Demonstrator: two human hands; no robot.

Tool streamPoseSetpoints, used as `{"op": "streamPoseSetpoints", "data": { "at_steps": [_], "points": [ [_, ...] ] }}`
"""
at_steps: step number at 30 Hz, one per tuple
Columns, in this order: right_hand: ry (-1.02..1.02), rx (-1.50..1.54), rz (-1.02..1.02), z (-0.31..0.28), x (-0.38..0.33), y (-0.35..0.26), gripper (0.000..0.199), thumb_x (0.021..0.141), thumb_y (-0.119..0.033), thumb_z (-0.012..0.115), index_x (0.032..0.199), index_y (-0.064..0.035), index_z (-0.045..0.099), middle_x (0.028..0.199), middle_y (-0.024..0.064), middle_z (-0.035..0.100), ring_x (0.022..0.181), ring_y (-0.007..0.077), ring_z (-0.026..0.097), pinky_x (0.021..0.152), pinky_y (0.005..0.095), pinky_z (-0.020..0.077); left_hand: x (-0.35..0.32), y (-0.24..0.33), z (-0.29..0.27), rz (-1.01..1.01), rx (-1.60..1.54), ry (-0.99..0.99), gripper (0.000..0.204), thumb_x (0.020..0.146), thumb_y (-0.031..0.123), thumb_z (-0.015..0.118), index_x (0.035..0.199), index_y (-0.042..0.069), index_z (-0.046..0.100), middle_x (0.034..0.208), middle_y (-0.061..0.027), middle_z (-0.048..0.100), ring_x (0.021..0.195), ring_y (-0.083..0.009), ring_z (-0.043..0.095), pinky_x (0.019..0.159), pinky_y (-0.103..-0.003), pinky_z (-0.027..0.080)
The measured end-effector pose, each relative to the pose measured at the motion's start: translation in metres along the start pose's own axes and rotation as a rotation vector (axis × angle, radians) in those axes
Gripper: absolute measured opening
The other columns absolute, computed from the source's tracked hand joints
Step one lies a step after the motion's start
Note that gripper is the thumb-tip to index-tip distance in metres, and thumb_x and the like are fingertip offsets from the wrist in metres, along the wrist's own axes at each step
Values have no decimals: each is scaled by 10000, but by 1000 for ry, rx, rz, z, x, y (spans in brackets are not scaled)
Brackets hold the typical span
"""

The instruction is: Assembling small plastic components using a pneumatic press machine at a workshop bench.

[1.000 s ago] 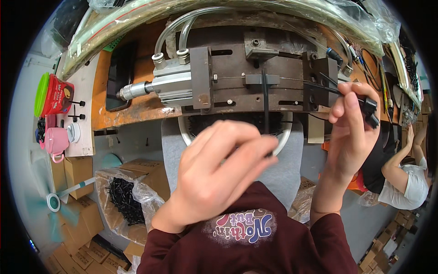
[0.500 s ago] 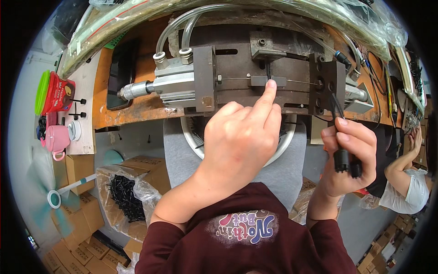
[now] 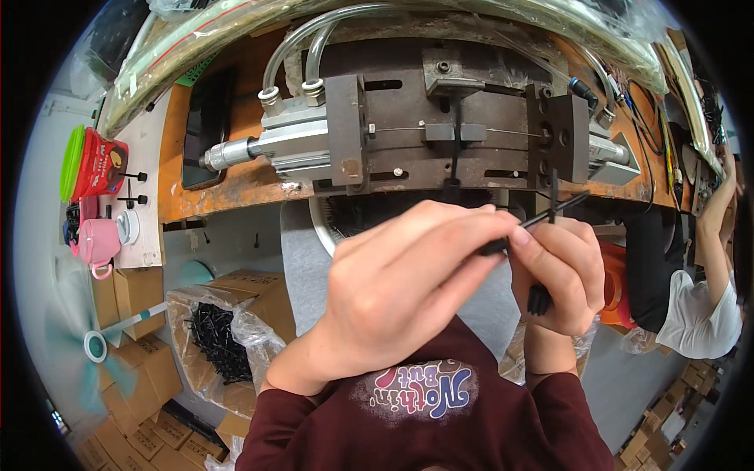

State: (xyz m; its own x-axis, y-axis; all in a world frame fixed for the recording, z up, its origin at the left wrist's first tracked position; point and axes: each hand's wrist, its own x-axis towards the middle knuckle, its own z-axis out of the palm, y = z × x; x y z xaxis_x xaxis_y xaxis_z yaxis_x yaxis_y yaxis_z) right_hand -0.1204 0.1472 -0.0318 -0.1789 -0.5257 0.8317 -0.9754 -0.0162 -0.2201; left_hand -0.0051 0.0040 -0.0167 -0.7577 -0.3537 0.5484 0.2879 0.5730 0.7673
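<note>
In front of the bench both my hands meet. My left hand (image 3: 400, 271) is closed, its fingertips pinching one slim black plastic stem with a thicker end (image 3: 493, 246). My right hand (image 3: 567, 271) is closed round black stems of the same kind; their thin tips cross above the fingers and a thick, notched end (image 3: 539, 300) shows below. Just beyond the hands is a dark metal clamping fixture (image 3: 400, 161). Another black stem (image 3: 455, 153) lies across its small grey block (image 3: 471, 132), the thick end toward me. A thin rod runs sideways to that block.
Silver cylinders (image 3: 294, 149) with clear hoses flank the fixture. A phone-like black slab (image 3: 208, 133) lies left on the bench. Beyond stand a red tub (image 3: 102, 161) and pink cup (image 3: 100, 239). Below left are a box of black stems (image 3: 216, 337) and a fan (image 3: 94, 345). Another person (image 3: 699, 314) sits right.
My left hand has left the fixture's block and come back to the stems in my right hand, which moved left. The stem across the block now shows fully.
</note>
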Motion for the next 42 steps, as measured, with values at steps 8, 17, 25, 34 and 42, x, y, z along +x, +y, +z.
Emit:
{"op": "streamPoseSetpoints", "data": {
  "at_steps": [8,17,25,34,42],
  "points": [
    [104,256,235,11,-6,12,450,774,-131,815,1142,60,640,1114,213,655,976,307,694,845,372,575,-5,-14,1,-2,256,58,326,671,12,871,950,17,702,894,-92,682,760,-166,664,617,-255,564],
    [62,440,274,5,-19,8,520,855,-266,734,1192,92,563,1227,294,581,1057,397,674,945,458,544,-1,-26,20,65,606,-23,265,699,61,808,948,42,720,1147,-85,712,714,-177,684,616,-288,538],
    [33,449,323,-2,-12,4,453,710,-32,858,1086,27,612,1212,268,604,966,315,704,827,375,599,12,-20,14,86,732,-122,254,682,156,823,899,65,729,1149,-57,724,584,-160,609,563,-268,479],
    [-155,122,316,-7,5,2,377,677,22,842,1021,26,685,1192,198,656,991,272,688,800,326,608,12,-22,12,81,714,-127,262,676,142,823,907,61,731,1147,-60,724,564,-166,595,559,-270,480],
    [-402,71,303,1,16,4,324,712,42,791,998,28,638,1270,237,643,1016,307,708,831,336,563,-11,0,-19,34,426,-467,262,708,154,803,942,71,720,1113,-53,721,606,-191,625,563,-303,501]
  ]
}}
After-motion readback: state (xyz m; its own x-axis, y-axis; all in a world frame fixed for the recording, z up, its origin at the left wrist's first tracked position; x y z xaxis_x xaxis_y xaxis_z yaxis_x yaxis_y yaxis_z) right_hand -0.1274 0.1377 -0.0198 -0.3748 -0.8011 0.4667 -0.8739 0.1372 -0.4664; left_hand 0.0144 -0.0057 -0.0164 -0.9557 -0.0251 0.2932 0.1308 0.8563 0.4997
